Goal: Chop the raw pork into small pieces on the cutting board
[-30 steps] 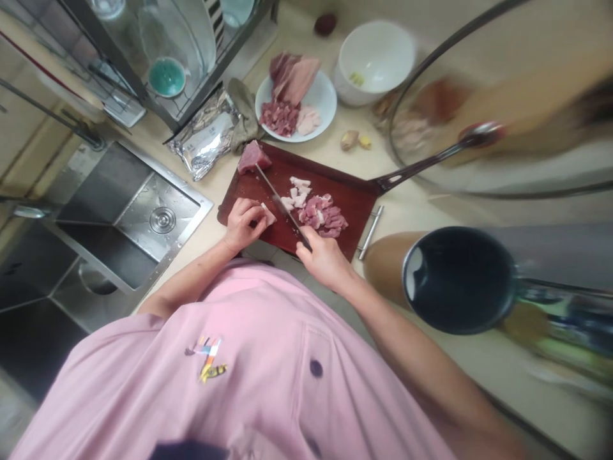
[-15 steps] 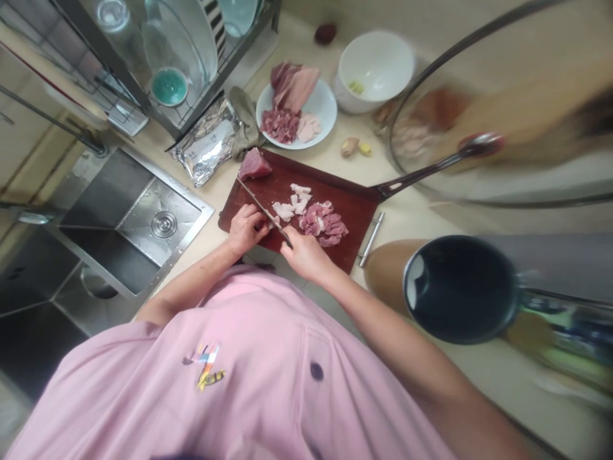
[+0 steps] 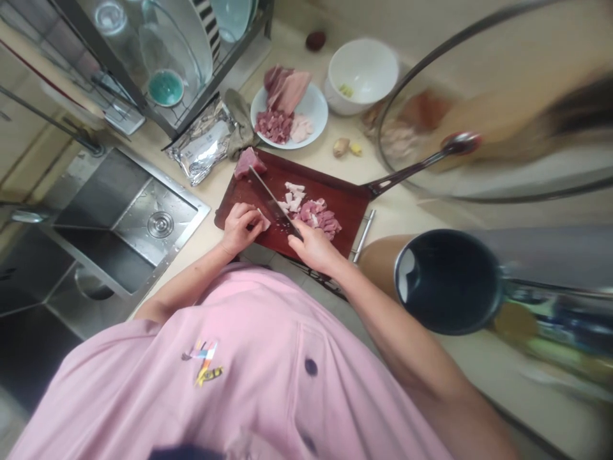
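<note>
My right hand (image 3: 312,245) is wrapped round the handle of a kitchen knife (image 3: 271,199), whose blade slants up and left over the board. With closed fingers my left hand (image 3: 240,225) grips a pale piece of pork fat (image 3: 263,219) near the front edge of the reddish-brown cutting board (image 3: 239,190). The blade is apart from that piece. Beyond the blade lie cut white fat pieces (image 3: 294,195) and, to their right, a heap of sliced pink meat (image 3: 320,216). A larger chunk of raw meat (image 3: 249,163) sits at the board's far left corner.
Behind the board stand a plate (image 3: 320,121) of meat and a white bowl (image 3: 364,70). Ginger (image 3: 341,147) lies nearby. A ladle (image 3: 426,161) reaches over the board's right corner. The sink (image 3: 143,223) is left, a dark pot (image 3: 447,281) right, a dish rack (image 3: 225,67) behind.
The knife has moved away from my left fingers, to the right, and its blade is tilted. The pale piece in my left hand shows more clearly. The whole view has shifted slightly.
</note>
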The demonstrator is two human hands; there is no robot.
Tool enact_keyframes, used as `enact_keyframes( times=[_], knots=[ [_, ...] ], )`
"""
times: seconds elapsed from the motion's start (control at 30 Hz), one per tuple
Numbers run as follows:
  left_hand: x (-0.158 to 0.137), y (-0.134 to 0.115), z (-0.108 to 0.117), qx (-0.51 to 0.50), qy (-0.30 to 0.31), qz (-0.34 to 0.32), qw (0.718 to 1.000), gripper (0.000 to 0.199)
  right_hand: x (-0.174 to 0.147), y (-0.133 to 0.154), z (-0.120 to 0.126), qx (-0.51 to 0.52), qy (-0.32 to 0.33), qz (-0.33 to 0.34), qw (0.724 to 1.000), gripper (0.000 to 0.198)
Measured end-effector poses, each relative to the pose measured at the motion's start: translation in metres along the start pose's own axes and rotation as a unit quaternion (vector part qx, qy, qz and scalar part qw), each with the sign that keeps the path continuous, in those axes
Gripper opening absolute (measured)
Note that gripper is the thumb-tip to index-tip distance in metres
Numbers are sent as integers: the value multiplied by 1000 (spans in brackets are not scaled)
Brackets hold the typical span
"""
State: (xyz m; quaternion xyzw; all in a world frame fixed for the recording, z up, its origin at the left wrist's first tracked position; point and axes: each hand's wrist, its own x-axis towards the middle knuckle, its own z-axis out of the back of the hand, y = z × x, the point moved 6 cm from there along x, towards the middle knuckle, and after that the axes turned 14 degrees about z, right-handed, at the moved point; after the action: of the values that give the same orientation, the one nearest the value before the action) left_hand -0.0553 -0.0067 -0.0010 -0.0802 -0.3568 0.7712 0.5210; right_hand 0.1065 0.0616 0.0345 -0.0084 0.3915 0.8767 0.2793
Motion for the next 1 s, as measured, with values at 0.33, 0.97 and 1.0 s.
enact_keyframes(
  times=[0.33,0.97,1.0],
  knots=[
    [-7,1,-10,12,24,5,1000,10,-47,8,-6,-73,55,-40,995,45],
    [2,4,-11,37,12,15,999,8,-3,4,-15,-65,65,-27,995,46],
    [2,4,-12,35,16,15,999,7,-2,3,-15,-64,58,-28,996,45]
  ],
)
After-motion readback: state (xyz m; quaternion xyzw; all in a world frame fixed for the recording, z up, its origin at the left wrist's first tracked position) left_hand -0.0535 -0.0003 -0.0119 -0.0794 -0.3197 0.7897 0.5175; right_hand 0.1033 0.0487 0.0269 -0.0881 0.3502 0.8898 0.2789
